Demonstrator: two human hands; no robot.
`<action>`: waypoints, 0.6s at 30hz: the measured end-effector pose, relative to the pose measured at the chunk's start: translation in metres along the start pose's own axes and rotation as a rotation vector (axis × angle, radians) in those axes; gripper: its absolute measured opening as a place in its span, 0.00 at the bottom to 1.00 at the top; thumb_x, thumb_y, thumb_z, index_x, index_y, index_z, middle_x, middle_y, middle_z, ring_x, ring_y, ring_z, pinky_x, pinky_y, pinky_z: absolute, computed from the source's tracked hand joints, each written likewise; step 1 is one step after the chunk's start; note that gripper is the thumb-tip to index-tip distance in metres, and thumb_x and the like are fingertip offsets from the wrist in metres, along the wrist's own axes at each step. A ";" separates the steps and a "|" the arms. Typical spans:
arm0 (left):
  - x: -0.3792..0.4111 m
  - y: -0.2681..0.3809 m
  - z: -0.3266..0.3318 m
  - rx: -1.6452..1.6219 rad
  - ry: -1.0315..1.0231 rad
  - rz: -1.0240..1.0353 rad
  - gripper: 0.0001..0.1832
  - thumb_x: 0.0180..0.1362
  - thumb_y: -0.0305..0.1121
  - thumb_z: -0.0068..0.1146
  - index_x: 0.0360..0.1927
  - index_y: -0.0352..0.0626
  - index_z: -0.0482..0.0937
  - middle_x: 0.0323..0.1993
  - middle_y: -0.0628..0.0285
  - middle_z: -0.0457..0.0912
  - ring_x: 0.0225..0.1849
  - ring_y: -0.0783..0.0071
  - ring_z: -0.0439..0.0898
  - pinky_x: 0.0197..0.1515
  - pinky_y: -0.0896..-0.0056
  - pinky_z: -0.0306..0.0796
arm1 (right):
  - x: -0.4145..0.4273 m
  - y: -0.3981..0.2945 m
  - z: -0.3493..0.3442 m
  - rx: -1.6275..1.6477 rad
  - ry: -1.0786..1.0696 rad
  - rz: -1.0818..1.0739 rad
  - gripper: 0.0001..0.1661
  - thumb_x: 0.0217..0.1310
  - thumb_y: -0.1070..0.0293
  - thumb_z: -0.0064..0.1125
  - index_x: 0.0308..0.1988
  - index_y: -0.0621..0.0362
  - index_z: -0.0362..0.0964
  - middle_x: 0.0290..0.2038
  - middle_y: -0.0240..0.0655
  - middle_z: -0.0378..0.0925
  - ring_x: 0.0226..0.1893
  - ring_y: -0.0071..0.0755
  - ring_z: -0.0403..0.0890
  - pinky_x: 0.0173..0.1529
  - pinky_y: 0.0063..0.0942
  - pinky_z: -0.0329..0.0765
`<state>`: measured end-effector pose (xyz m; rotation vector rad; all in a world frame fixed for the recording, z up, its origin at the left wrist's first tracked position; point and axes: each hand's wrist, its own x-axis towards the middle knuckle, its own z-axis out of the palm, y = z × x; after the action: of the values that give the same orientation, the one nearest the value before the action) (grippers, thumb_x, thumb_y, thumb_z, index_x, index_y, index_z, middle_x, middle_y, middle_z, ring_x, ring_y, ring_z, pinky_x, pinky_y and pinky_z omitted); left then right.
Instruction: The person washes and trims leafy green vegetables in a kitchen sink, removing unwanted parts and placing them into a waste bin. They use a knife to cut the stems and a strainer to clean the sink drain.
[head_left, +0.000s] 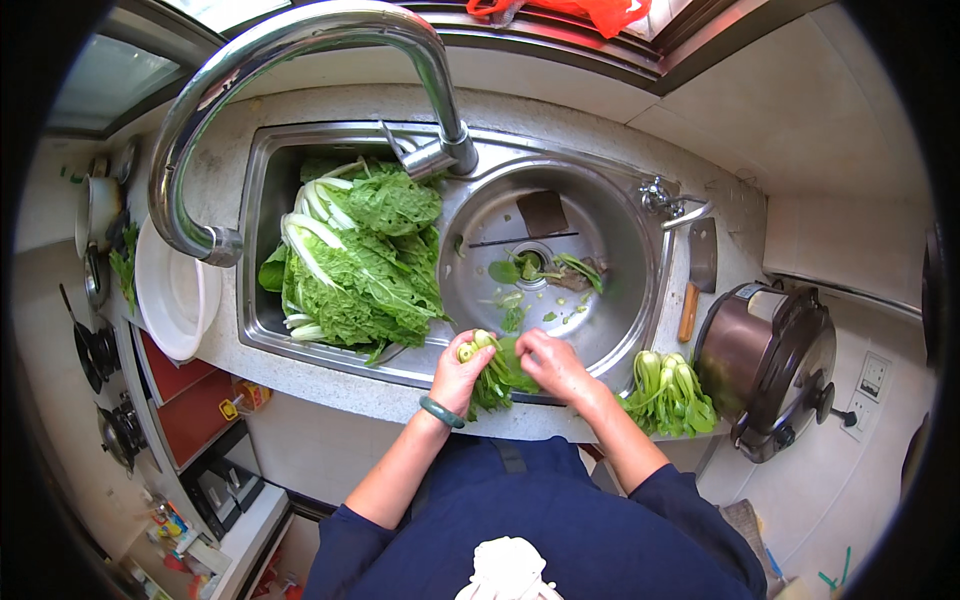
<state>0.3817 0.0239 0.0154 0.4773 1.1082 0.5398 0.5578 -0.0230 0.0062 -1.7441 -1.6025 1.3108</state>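
Observation:
Just over the sink's front edge, my left hand grips a small bunch of leafy greens, stem ends up. My right hand is beside it, fingers pinched at a broad green leaf of that bunch. Below and beyond my hands is the round steel basin, with leaf scraps around its drain. Large loose leaves of Chinese cabbage fill the rectangular basin on the left. Another bunch of greens lies on the counter to the right.
A chrome faucet arches over the left basin. At the right are a cleaver with a wooden handle and an electric pressure cooker. A white plastic basin stands at the left. A small tap sits behind the round basin.

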 end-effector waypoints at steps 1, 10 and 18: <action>0.000 0.003 0.002 -0.009 -0.016 -0.017 0.13 0.51 0.24 0.55 0.42 0.39 0.69 0.35 0.67 0.75 0.36 0.82 0.73 0.40 0.81 0.69 | 0.001 -0.012 -0.002 -0.016 -0.055 -0.052 0.06 0.47 0.72 0.48 0.30 0.60 0.65 0.32 0.41 0.71 0.33 0.44 0.74 0.36 0.33 0.71; 0.002 0.024 -0.013 -0.038 -0.075 -0.057 0.11 0.52 0.25 0.54 0.39 0.41 0.68 0.34 0.64 0.75 0.35 0.77 0.75 0.40 0.78 0.70 | 0.038 0.024 0.000 0.752 -0.335 0.118 0.11 0.52 0.70 0.53 0.38 0.59 0.70 0.36 0.28 0.73 0.37 0.19 0.71 0.43 0.20 0.69; -0.010 0.022 -0.012 -0.064 -0.086 -0.069 0.10 0.52 0.26 0.54 0.39 0.42 0.68 0.33 0.64 0.74 0.37 0.76 0.74 0.43 0.75 0.68 | 0.132 0.144 0.043 -0.316 0.319 0.389 0.16 0.50 0.63 0.52 0.41 0.53 0.72 0.37 0.43 0.72 0.38 0.46 0.74 0.41 0.38 0.71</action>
<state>0.3635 0.0357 0.0314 0.4018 1.0181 0.4887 0.5817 0.0535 -0.1773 -2.4129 -1.3879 0.8962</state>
